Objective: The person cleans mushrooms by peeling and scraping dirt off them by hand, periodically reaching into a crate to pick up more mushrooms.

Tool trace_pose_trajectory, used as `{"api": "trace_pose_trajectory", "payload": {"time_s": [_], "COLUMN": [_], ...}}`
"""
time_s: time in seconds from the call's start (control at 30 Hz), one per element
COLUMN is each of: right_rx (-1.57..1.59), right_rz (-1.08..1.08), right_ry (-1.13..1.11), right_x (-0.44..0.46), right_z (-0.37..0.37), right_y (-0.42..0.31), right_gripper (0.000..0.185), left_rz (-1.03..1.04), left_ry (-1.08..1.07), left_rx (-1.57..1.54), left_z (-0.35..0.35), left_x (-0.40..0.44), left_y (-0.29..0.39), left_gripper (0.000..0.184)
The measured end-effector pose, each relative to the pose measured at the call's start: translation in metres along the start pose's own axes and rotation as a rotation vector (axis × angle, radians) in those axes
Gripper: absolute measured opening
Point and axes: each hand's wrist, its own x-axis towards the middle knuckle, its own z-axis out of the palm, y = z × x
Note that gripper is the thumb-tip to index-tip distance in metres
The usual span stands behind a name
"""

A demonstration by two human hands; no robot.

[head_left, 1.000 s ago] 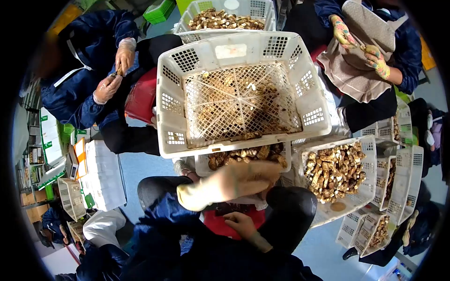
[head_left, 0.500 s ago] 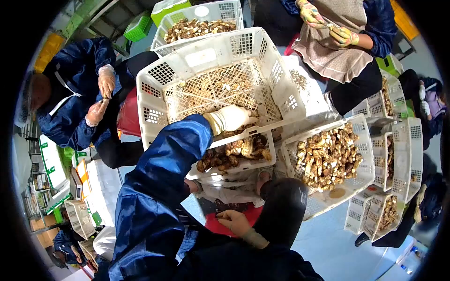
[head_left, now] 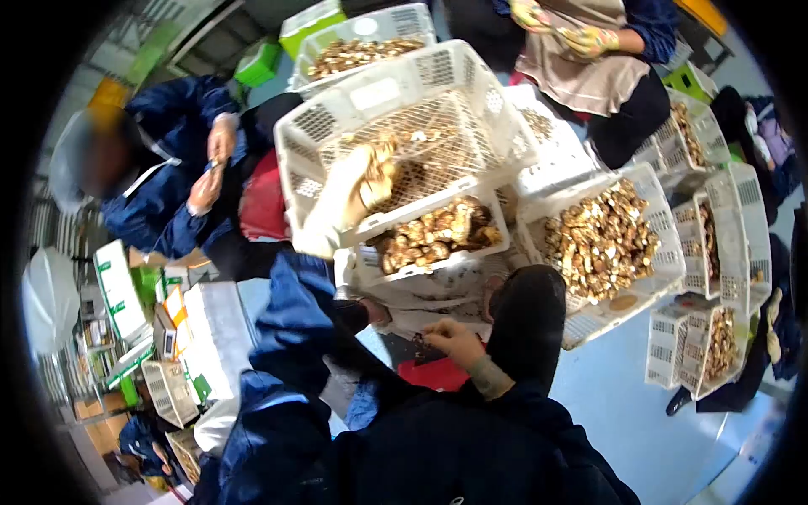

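Observation:
My left hand (head_left: 358, 181), in a pale glove with brown stains, is over the near left part of a large white crate (head_left: 307, 164). Its fingers curl inward; what they hold is unclear. Scraps lie on the mesh bottom of that crate. Just below it sits a smaller white basket (head_left: 402, 273) of brown mushrooms (head_left: 438, 236). My right hand (head_left: 456, 341), also gloved, is low between my knees, above a red surface (head_left: 433, 374). Its fingers are closed at the tips, beside small dark bits I cannot make out.
A white crate (head_left: 582, 331) heaped with mushrooms stands at the right, with stacked crates (head_left: 732, 227) beyond. Another mushroom crate (head_left: 412, 21) is at the top. Co-workers sit at the left (head_left: 172, 181) and upper right (head_left: 589, 71). White boxes (head_left: 220, 337) stand at the left.
Since half a second ago, my left hand has drawn back leftward across the crate, its fingers curling inward. My right hand appears higher in view. The whole view has shifted and turned.

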Motion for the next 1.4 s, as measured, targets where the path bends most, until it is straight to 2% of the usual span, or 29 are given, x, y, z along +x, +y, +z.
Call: {"api": "trace_pose_trajectory", "payload": {"time_s": [0.03, 0.07, 0.13, 0.17, 0.2, 0.27, 0.33, 0.43, 0.53, 0.57, 0.67, 0.8, 0.9, 1.0, 1.1, 1.2, 1.27, 1.4], "right_rx": [0.028, 0.063, 0.209, 0.262, 0.317, 0.270, -0.005, -0.324, -0.161, -0.238, -0.218, -0.004, -0.307, -0.326, -0.318, -0.486, -0.409, -0.347], "right_rz": [-0.124, -0.242, -0.088, -0.115, -0.135, -0.260, -0.328, -0.518, -0.422, -0.426, -0.462, -0.440, -0.686, -0.361, -0.425, -0.713, -0.639, -0.445], "right_ry": [0.010, 0.022, 0.117, 0.130, 0.146, 0.051, -0.037, -0.084, -0.083, -0.060, -0.047, -0.147, -0.096, -0.077, -0.092, -0.118, -0.125, -0.155], "right_x": [0.006, 0.011, -0.008, -0.011, -0.014, -0.019, -0.023, -0.032, -0.039, -0.037, -0.043, -0.059, -0.062, -0.066, -0.066, -0.064, -0.064, -0.068], "right_z": [-0.005, -0.006, -0.004, 0.001, 0.008, 0.022, 0.033, 0.051, 0.065, 0.064, 0.069, 0.076, 0.076, 0.067, 0.063, 0.065, 0.064, 0.059], "right_y": [0.001, 0.004, -0.057, -0.079, -0.096, -0.121, -0.124, -0.125, -0.113, -0.107, -0.105, -0.116, -0.121, -0.126, -0.126, -0.125, -0.124, -0.133], "right_gripper": [0.018, 0.017, 0.012, 0.011, 0.010, 0.006, 0.008, 0.009, 0.013, 0.013, 0.012, 0.007, 0.005, 0.006, 0.017, 0.017, 0.017, 0.016], "left_rz": [0.071, 0.014, -0.007, 0.003, -0.059, -0.059, -0.068, -0.027, 0.057, 0.035, 0.040, 0.046, 0.041, -0.023, -0.083, -0.163, -0.268, -0.424], "left_ry": [0.082, 0.017, -0.135, -0.097, -0.145, -0.006, 0.086, 0.047, 0.054, 0.084, 0.107, 0.301, 0.239, 0.204, 0.223, 0.232, 0.215, -0.117], "left_rx": [-0.230, -0.200, -0.156, -0.165, -0.200, -0.103, -0.164, -0.250, -0.163, -0.194, -0.332, -0.325, -0.318, -0.401, -0.533, -0.665, -0.811, -1.265], "left_z": [0.014, 0.019, 0.037, 0.043, 0.034, 0.045, 0.053, 0.056, 0.061, 0.064, 0.065, 0.078, 0.083, 0.094, 0.100, 0.102, 0.086, 0.069], "left_x": [-0.034, -0.070, -0.129, -0.155, -0.176, -0.211, -0.238, -0.263, -0.280, -0.284, -0.289, -0.294, -0.294, -0.296, -0.298, -0.296, -0.294, -0.291], "left_y": [-0.015, -0.016, -0.030, -0.041, -0.055, -0.066, -0.072, -0.083, -0.087, -0.088, -0.099, -0.096, -0.097, -0.092, -0.087, -0.084, -0.098, -0.115], "left_gripper": [0.032, 0.040, 0.064, 0.069, 0.064, 0.062, 0.054, 0.048, 0.046, 0.040, 0.040, 0.037, 0.039, 0.041, 0.039, 0.035, 0.034, 0.031]}}
